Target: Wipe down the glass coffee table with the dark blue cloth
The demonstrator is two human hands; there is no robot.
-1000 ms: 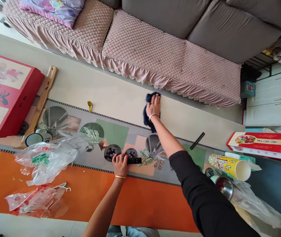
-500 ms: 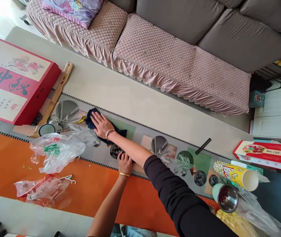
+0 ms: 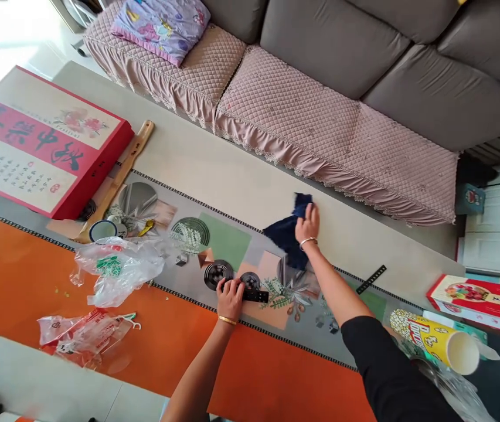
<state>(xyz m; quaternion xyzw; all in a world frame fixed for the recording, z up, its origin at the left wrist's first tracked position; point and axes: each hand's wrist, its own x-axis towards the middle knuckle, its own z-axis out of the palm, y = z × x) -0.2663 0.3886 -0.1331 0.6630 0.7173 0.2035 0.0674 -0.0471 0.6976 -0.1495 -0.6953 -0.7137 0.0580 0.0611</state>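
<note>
A dark blue cloth (image 3: 285, 234) is bunched in my right hand (image 3: 308, 225), whose fingers are closed on it. Part of the cloth spreads left and hangs loosely over the table runner (image 3: 227, 234) and the pale tabletop beyond it. Near the runner's front edge, my left hand (image 3: 231, 298) rests with curled fingers over one end of a black remote control (image 3: 256, 296). The remote's other end sticks out to the right; the part under the hand is hidden.
On the left lie a red gift box (image 3: 94, 170), a wooden stick (image 3: 133, 158), a tape roll (image 3: 104, 230) and plastic bags (image 3: 122, 264). A black strip (image 3: 371, 279), a popcorn cup (image 3: 461, 351) and a red box (image 3: 482, 302) are right. A sofa (image 3: 293, 105) stands behind.
My right hand has swept the cloth far to the right, from the left part of the runner. The left hand stays at the front edge; the remote beside it now shows. The view has shifted slightly.
</note>
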